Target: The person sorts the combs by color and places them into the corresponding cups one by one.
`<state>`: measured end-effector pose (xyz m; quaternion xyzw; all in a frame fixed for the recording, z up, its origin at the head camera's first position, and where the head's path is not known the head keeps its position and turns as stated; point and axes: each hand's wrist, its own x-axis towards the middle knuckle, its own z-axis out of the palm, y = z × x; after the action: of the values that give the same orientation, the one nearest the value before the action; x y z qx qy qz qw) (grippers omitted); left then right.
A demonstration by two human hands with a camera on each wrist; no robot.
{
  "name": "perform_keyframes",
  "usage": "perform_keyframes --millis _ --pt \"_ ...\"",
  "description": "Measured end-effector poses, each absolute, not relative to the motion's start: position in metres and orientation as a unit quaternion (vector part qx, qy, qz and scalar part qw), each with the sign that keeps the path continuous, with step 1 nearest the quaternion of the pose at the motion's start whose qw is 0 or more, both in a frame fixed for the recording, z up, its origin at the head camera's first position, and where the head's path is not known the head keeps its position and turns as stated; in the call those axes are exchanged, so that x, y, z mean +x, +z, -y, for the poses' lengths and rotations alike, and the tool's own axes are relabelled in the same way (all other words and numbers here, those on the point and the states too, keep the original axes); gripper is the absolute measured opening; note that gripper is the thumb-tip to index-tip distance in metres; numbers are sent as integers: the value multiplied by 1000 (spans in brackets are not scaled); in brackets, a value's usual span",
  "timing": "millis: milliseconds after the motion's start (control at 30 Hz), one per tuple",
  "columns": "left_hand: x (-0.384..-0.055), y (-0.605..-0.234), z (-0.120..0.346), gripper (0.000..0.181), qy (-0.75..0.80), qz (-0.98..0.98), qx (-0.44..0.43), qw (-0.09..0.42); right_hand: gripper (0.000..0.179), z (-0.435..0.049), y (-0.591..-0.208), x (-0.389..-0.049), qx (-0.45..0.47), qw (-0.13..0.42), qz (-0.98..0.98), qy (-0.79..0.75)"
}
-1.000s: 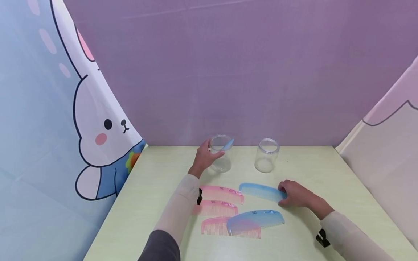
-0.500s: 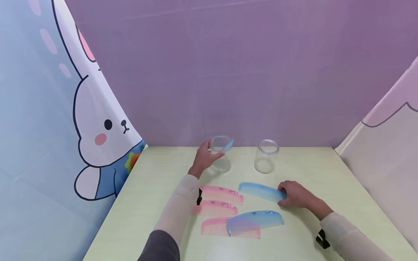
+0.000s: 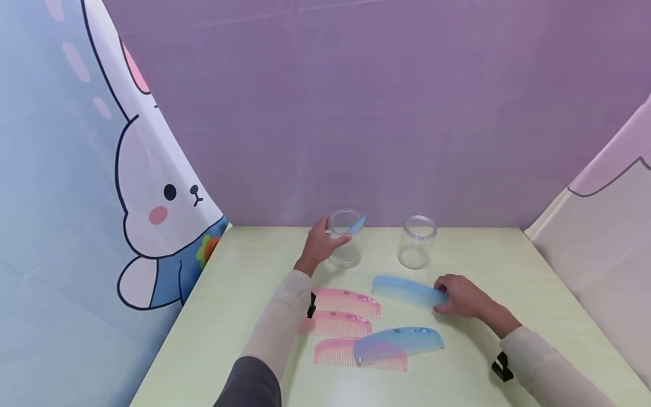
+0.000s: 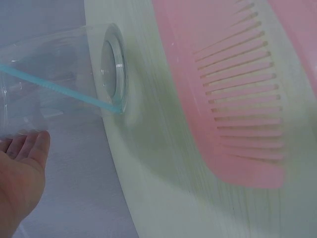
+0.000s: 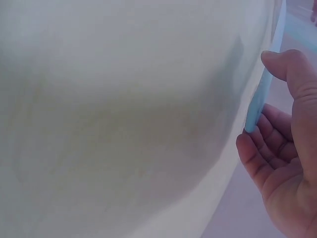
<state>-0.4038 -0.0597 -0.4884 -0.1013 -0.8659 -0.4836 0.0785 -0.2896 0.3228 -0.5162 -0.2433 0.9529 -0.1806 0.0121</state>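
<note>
My left hand (image 3: pixel 320 242) grips the side of a clear jar (image 3: pixel 347 255), thumb in front and fingers behind the rim. Inside that jar leans a blue comb (image 4: pixel 59 89), one end above the rim. My right hand (image 3: pixel 461 297) pinches the right end of another blue comb (image 3: pixel 404 289), thumb on one side and fingers on the other. That comb looks lifted off the table in the right wrist view. Nearer to me lie pink combs, one at the back (image 3: pixel 348 301), one in the middle (image 3: pixel 338 324), and one (image 3: pixel 333 351) partly under a blue comb (image 3: pixel 399 342).
A second clear jar (image 3: pixel 416 249) stands upright to the right of the held one, with nothing seen in it. The pale table (image 3: pixel 244 254) ends at a purple backdrop (image 3: pixel 376 113), with printed cloth (image 3: pixel 152 226) on the left.
My right hand has raised the blue comb slightly and moved it a little away from me. My left hand and the jar stay put.
</note>
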Motion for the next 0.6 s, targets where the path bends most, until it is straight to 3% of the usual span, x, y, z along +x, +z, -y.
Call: perform_keyframes --millis 600 --pt "-403 -487 58 75 -478 870 -91 74 38 -319 -496 -305 -245 -35 -950 -192"
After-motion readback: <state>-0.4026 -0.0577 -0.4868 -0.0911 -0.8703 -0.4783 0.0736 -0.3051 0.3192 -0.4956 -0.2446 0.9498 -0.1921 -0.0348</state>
